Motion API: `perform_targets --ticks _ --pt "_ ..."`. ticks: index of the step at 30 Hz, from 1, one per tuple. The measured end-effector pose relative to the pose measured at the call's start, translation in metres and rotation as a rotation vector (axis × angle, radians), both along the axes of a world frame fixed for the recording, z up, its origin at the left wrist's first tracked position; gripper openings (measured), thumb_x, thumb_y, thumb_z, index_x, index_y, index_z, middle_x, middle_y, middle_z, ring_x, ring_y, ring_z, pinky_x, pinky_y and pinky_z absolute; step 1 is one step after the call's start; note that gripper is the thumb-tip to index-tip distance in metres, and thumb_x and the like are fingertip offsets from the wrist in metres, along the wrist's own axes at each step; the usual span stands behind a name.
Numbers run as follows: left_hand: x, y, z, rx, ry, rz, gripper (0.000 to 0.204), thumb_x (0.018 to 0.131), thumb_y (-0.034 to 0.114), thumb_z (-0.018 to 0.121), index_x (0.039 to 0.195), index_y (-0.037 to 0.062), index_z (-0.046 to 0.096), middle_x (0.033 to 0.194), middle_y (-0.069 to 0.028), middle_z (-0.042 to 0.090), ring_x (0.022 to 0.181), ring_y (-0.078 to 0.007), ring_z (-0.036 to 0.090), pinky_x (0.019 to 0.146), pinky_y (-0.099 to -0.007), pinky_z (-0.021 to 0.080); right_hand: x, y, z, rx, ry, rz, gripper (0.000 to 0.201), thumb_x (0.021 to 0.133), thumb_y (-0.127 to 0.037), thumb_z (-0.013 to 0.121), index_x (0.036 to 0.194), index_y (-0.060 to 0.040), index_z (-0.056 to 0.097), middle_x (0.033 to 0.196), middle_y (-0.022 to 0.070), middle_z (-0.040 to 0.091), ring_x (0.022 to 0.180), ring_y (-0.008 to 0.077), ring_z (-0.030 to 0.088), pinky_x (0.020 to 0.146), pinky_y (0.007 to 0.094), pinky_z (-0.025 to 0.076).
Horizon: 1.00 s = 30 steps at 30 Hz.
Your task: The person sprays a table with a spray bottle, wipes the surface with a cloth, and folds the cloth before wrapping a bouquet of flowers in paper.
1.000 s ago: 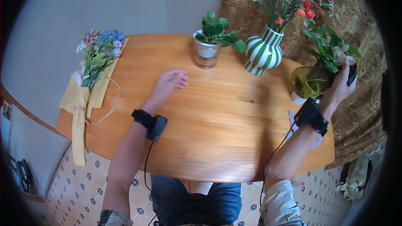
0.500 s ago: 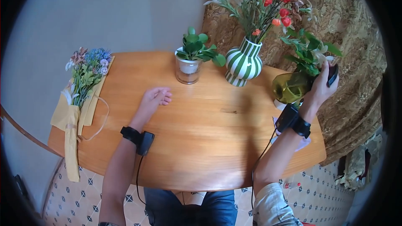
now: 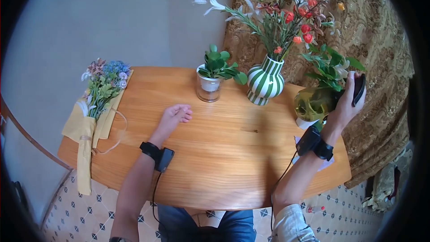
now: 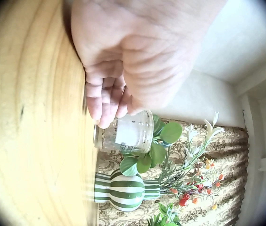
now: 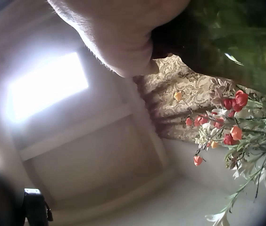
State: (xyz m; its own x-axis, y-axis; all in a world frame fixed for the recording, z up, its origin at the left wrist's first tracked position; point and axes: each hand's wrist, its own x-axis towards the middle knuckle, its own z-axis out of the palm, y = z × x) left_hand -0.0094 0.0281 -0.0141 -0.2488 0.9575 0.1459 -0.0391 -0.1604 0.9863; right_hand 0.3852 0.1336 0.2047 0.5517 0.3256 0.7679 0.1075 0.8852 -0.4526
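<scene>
My left hand rests on its side on the wooden table, its fingers loosely curled with nothing in them. In the left wrist view, a leafy plant in a clear glass pot stands just beyond the fingertips. At the right end of the table, my right hand grips the black part of a translucent yellow-green bottle. The bottle's rounded body is left of the hand, above a small white object. Green leaves with a white flower show behind it. The right wrist view hides most of the fingers.
A green-and-white striped vase with tall red, orange and white flowers stands at the back, beside the glass pot. Across the table's left end lies a bouquet in yellow paper. A purple cloth lies under the right forearm; a patterned curtain hangs behind.
The head view has shifted, so the whole table sits lower in the picture. Both hands keep about the same places; the right still holds the bottle.
</scene>
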Motion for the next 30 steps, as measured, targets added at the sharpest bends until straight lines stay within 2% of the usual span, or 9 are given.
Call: perform_targets --ticks 3,6,8,12,16,19,26,28,30 --pt "0.000 0.000 -0.001 0.001 0.015 0.001 0.031 0.097 0.021 0.052 0.115 -0.0044 0.058 0.097 -0.0092 0.065 0.083 -0.0124 0.062 0.074 -0.0247 0.052 -0.007 0.004 -0.003 -0.070 -0.131 0.013 0.023 0.088 -0.018 0.067 0.102 -0.0006 0.060 0.096 0.0027 0.059 0.087 0.0098 0.055 0.080 0.0248 0.044" --pt "-0.001 0.002 -0.003 0.005 0.015 -0.001 0.031 0.097 0.021 0.052 0.115 -0.0044 0.058 0.097 -0.0094 0.065 0.083 -0.0126 0.062 0.074 -0.0249 0.052 -0.021 -0.022 0.000 -0.359 -0.514 0.217 0.032 0.086 -0.018 0.070 0.111 -0.0012 0.060 0.098 0.0048 0.061 0.087 0.0118 0.057 0.080 0.0257 0.046" --pt "-0.002 0.001 -0.003 0.000 0.015 -0.001 0.030 0.098 0.020 0.051 0.114 -0.0042 0.059 0.098 -0.0095 0.065 0.084 -0.0132 0.062 0.075 -0.0254 0.052 -0.032 -0.015 -0.010 -0.342 -0.753 0.350 0.039 0.084 -0.018 0.071 0.116 -0.0016 0.058 0.101 0.0073 0.062 0.090 0.0154 0.059 0.081 0.0283 0.048" --pt "0.000 0.000 -0.001 -0.005 0.018 -0.002 0.031 0.098 0.020 0.051 0.115 -0.0045 0.059 0.098 -0.0095 0.065 0.084 -0.0133 0.062 0.075 -0.0257 0.052 -0.059 -0.004 -0.026 -0.399 -1.127 0.505 0.033 0.083 -0.013 0.068 0.112 0.0001 0.057 0.096 0.0097 0.065 0.088 0.0154 0.059 0.080 0.0295 0.048" --pt "0.001 -0.001 0.002 -0.022 0.023 -0.002 0.032 0.098 0.021 0.050 0.115 -0.0050 0.058 0.098 -0.0095 0.065 0.085 -0.0132 0.062 0.076 -0.0255 0.052 -0.087 0.005 -0.041 -0.402 -1.306 0.628 0.026 0.082 -0.017 0.067 0.100 -0.0012 0.057 0.080 0.0090 0.061 0.075 0.0195 0.057 0.072 0.0328 0.047" --pt "0.003 -0.002 0.003 -0.018 0.018 -0.008 0.033 0.098 0.022 0.050 0.115 -0.0054 0.058 0.098 -0.0094 0.064 0.086 -0.0132 0.062 0.077 -0.0253 0.052 -0.100 0.006 -0.046 -0.411 -1.284 0.495 0.025 0.082 -0.018 0.067 0.097 -0.0010 0.057 0.077 0.0097 0.059 0.073 0.0217 0.056 0.070 0.0335 0.046" --pt "0.001 -0.001 0.000 -0.005 0.028 -0.023 0.035 0.099 0.023 0.049 0.116 -0.0058 0.057 0.098 -0.0089 0.064 0.086 -0.0131 0.061 0.077 -0.0255 0.051 -0.098 0.008 -0.049 -0.459 -1.281 0.524 0.027 0.082 -0.019 0.067 0.099 -0.0001 0.058 0.083 0.0125 0.063 0.075 0.0227 0.060 0.072 0.0337 0.048" --pt "0.001 0.000 0.000 -0.013 0.028 -0.023 0.035 0.099 0.024 0.049 0.116 -0.0060 0.057 0.098 -0.0089 0.063 0.086 -0.0129 0.061 0.077 -0.0254 0.051 -0.097 0.008 -0.045 -0.392 -1.155 0.378 0.028 0.082 -0.018 0.067 0.101 0.0002 0.058 0.087 0.0136 0.064 0.077 0.0224 0.062 0.074 0.0337 0.048" --pt "0.001 0.001 -0.001 -0.010 0.023 -0.024 0.035 0.099 0.024 0.049 0.116 -0.0062 0.057 0.098 -0.0089 0.063 0.086 -0.0129 0.061 0.077 -0.0254 0.051 -0.091 0.016 -0.051 -0.367 -0.980 0.395 0.027 0.082 -0.016 0.067 0.102 0.0002 0.059 0.087 0.0129 0.065 0.079 0.0195 0.062 0.074 0.0328 0.048"
